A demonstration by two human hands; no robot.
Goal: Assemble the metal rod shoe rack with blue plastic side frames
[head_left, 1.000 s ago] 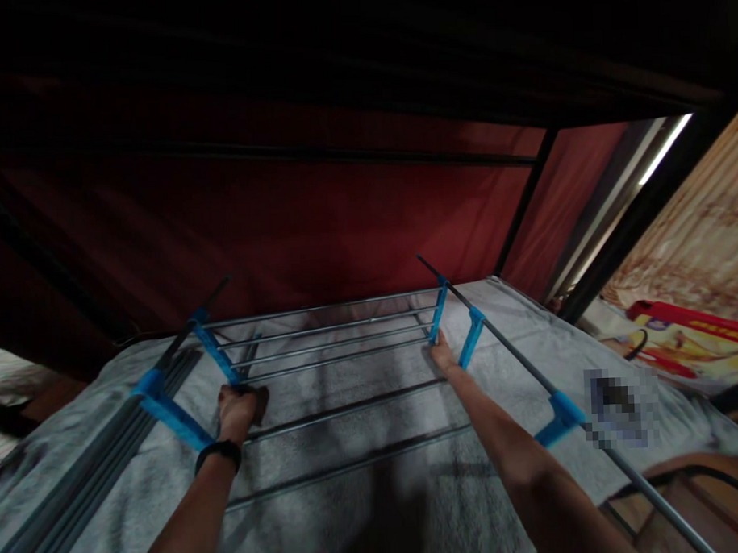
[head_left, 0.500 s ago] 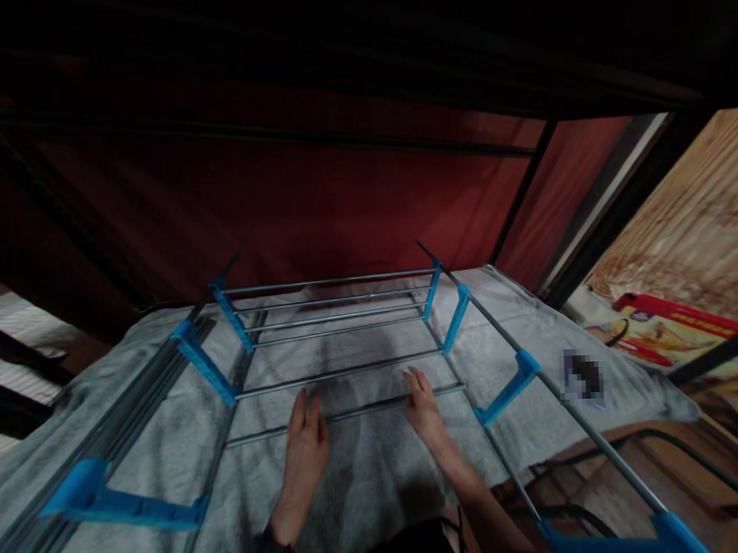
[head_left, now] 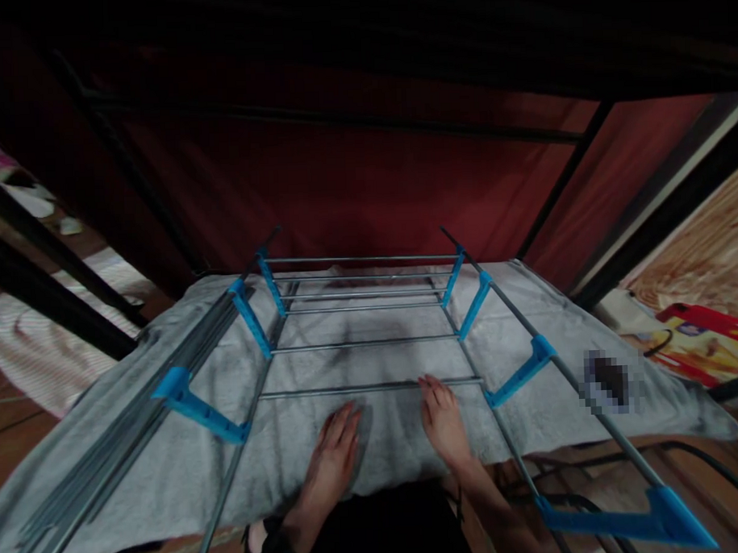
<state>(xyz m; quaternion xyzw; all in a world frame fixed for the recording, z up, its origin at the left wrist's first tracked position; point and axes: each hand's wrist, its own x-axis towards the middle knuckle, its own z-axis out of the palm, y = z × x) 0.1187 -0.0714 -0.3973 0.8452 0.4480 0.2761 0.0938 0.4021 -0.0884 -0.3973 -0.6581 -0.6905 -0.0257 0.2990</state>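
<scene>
Fingers of the left hand (head_left: pixel 334 453) lie flat and spread on the grey towel (head_left: pixel 375 438), low in the frame's centre, gripping nothing. Just beside it, the right hand (head_left: pixel 443 423) is likewise flat and open, fingertips touching a metal rod of the drying rack (head_left: pixel 371 341). Pale and rumpled, the towel drapes over the rods between blue brackets (head_left: pixel 197 405), stretching away from both hands toward the red curtain (head_left: pixel 354 188) above.

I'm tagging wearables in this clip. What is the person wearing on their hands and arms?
Both hands are bare, no gloves or rings visible. The left hand has a dark band at the wrist, partly cut off. The right hand and forearm show no sleeve.
</scene>
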